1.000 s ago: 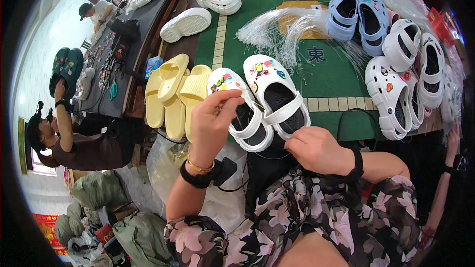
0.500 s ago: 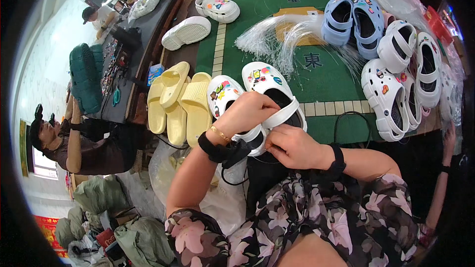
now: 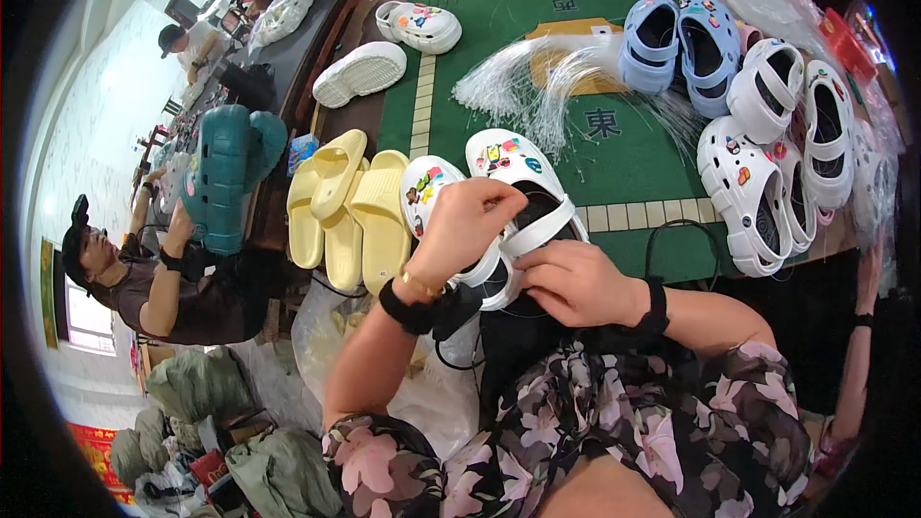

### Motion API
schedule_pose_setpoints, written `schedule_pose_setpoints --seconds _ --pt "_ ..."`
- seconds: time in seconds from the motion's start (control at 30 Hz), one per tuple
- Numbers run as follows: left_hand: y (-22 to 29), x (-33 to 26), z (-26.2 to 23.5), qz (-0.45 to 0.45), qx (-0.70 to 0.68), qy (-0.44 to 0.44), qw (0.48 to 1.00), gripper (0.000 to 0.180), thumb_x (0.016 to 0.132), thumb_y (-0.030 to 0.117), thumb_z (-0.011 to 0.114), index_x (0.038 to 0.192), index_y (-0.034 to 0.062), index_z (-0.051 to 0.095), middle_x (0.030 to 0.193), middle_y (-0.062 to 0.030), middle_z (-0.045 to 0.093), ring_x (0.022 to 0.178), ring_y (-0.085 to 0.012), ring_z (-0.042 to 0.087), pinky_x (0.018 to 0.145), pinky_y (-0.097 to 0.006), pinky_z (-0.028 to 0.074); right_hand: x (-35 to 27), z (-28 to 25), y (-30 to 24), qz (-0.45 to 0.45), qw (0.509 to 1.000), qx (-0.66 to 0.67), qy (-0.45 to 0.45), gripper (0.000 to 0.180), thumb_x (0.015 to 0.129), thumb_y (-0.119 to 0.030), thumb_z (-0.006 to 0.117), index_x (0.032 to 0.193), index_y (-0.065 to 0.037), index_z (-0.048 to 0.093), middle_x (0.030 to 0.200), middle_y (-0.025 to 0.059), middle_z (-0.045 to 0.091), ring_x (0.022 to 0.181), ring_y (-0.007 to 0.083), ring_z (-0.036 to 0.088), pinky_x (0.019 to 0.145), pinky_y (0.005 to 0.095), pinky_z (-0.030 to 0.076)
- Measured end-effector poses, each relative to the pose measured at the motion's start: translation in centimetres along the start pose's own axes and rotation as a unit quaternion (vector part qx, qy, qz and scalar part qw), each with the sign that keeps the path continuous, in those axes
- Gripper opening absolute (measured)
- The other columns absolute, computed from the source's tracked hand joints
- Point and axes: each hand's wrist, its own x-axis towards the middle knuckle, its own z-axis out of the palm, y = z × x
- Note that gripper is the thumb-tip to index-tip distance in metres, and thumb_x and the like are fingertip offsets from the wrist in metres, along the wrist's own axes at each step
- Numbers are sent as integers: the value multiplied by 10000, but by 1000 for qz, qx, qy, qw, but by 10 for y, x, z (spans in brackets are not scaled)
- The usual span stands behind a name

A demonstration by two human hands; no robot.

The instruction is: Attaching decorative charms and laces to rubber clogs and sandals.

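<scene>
Just right of the yellow slippers (image 3: 383, 190), we have white clogs (image 3: 500, 159) under our left hand (image 3: 466, 230), fingertips pinched together; farther right, our right hand (image 3: 581, 284) touches them, its grip we cannot tell.

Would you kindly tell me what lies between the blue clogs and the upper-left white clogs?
The head view shows clear strands, a tan panel and a row of pale rectangles on the green mat.

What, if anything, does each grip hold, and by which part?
Cannot be told: left grip and right grip overlap the white clogs; anything pinched is indistinct.
</scene>
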Motion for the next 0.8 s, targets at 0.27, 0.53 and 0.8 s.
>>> schedule_pose_setpoints --seconds 0.27,0.53,0.8 --pt "25 -25 6 138 68 167 974 72 823 54 665 867 7 697 766 -116 651 675 -233 628 605 -311 478 16 -33 10 357 840 378 155 229 949 -121 513 1138 -19 591 975 58 664 708 85 587 595 243 475" --pt "21 -26 18 178 98 175 963 73 798 68 671 846 15 682 758 -109 641 687 -276 623 631 -361 498 35 -47 9 276 848 412 186 263 993 -177 457 1151 -13 589 1092 63 654 915 85 569 769 242 462" --pt "17 -27 19 118 81 166 976 98 835 94 644 868 23 702 782 -119 656 704 -267 633 642 -337 491 34 -46 0 201 884 376 190 224 989 -151 464 1072 6 601 1067 64 647 985 118 571 841 249 446"
